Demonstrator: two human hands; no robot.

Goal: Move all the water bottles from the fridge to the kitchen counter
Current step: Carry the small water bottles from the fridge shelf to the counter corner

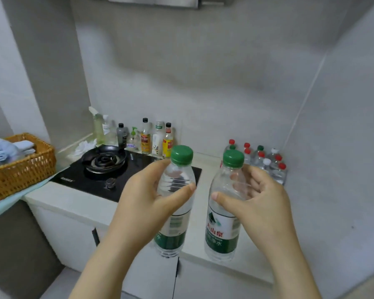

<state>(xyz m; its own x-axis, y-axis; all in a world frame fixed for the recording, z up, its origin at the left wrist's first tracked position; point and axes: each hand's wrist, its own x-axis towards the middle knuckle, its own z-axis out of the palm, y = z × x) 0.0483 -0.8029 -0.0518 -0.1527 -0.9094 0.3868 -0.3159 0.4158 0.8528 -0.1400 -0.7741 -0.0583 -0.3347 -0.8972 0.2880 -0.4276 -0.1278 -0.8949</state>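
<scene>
The basket [20,175] runs off the left edge; labels on the condiment bottles [145,140] seem unreadably blurred.

Both forearms reach forward. The left hand [145,203] grips the left bottle [177,214] near its shoulder; the right hand [261,201] grips the right bottle [222,229] likewise, thumbs pointing inward.

Held upright at lower centre, green-capped: left bottle [175,225], right bottle [224,229]. On counter [78,203], centre right: bottle cluster [266,162], red, white, green caps.

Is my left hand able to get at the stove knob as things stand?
Probably not: the left hand grips a green-capped bottle, so its fingers are taken, though nothing stands between it and the stove knob.
</scene>
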